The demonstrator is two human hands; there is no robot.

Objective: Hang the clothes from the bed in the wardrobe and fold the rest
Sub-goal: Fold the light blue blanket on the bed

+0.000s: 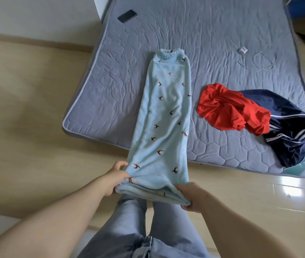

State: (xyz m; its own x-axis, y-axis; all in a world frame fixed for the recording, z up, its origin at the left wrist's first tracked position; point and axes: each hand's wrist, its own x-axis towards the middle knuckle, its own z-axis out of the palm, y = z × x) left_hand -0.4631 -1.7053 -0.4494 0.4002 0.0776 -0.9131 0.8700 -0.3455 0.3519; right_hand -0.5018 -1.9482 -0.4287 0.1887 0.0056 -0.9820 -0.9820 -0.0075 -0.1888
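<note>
Gripping the hem corners of pale-blue fleece trousers [163, 116], left hand [115, 178] and right hand [191, 197] curl their fingers [120, 163] into cloth dotted with dark-red birds; beyond the fingers it stretches to an elastic waistband on the bed [213, 34]. Teal label [300, 167], possibly lettered, illegible.

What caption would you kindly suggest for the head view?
Left hand and right hand grip the hem of light-blue bird-print pyjama trousers stretched off the mattress.

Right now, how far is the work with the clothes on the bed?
Nothing looks finished yet; no folded pile shows. In hand: the blue pants lie along the mattress, hem ends held by the left grip and right grip. Remaining: the red garment and navy striped garment, crumpled together.
</note>
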